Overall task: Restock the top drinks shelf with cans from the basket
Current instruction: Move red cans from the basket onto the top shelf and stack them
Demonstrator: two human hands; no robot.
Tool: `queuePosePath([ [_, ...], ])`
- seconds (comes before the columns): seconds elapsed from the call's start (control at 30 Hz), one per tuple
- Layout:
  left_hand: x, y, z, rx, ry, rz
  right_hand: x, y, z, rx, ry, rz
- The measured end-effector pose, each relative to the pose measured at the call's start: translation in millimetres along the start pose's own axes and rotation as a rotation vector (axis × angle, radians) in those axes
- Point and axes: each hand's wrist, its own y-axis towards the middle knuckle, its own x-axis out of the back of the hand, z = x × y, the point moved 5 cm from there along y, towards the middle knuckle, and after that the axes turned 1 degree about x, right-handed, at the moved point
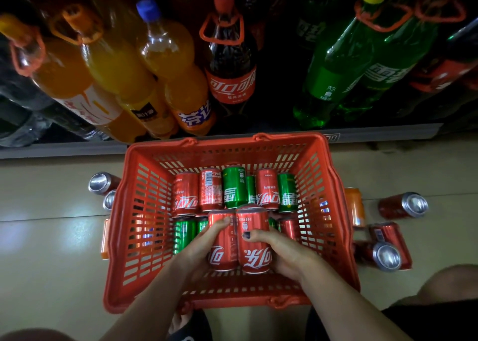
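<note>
A red plastic basket (144, 211) stands on the floor below me, in front of the bottom shelf. Several red and green cans lie inside it, among them a green can (234, 188) in the far row. My left hand (199, 247) grips a red cola can (223, 250) from its left side. My right hand (282, 252) grips a second red cola can (254, 247) from its right side, thumb across the front. The two held cans touch side by side, above the near half of the basket. The top shelf is out of view.
Large bottles stand on the low shelf beyond the basket: orange soda (170, 63), cola (230, 63), green soda (344, 63). Loose cans lie on the floor left (102, 182) and right (403, 204) of the basket. My knees and a foot show at the bottom edge.
</note>
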Motion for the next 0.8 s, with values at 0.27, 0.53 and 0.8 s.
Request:
queuePosePath([
  [0.27, -6, -12, -10, -0.036, -0.008, -0.029, -3, -14, 23, 0.108, 0.067, 0.024],
  [0.53, -22, -63, -82, -0.328, -0.032, -0.058, -26, -59, 98, 0.261, -0.054, 0.065],
  [0.8, -86, -267, -255, -0.645, 0.081, -0.067, -102, -252, 263, 0.57, -0.127, 0.119],
])
